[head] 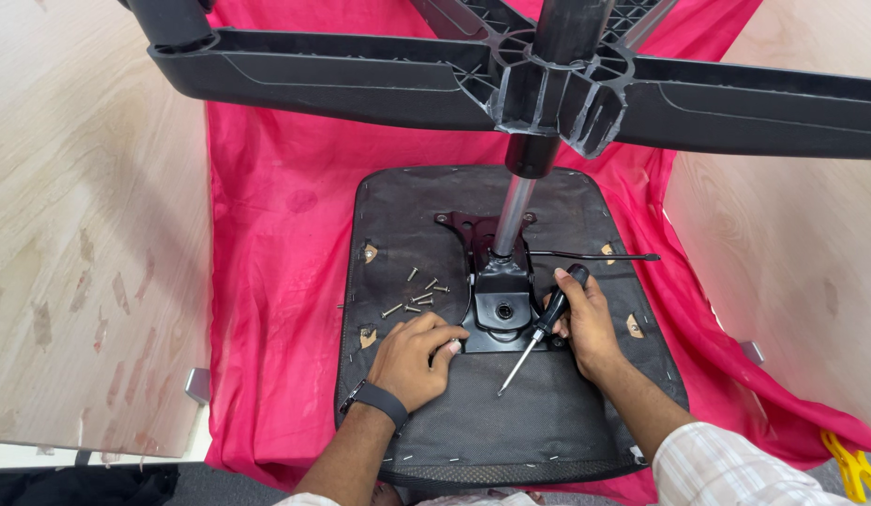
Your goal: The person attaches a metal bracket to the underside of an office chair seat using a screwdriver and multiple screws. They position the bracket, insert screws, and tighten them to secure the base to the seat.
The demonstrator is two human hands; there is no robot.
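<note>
An upturned black chair seat (548, 412) lies on a pink cloth (276, 244). A black metal mechanism plate (499, 305) is mounted at its middle, with a chrome gas column (512, 214) rising to the black star base (548, 84) overhead. My left hand (415, 356), with a dark watch on the wrist, rests on the seat with its fingertips at the plate's near left corner. My right hand (585, 323) grips a black-handled screwdriver (538, 337), its tip pointing down toward me on the seat.
Several loose screws (416, 295) lie on the seat left of the plate. A thin black lever (595, 256) sticks out to the right. Pale wood flooring (79, 187) surrounds the cloth. A yellow clamp (852, 464) lies at the bottom right.
</note>
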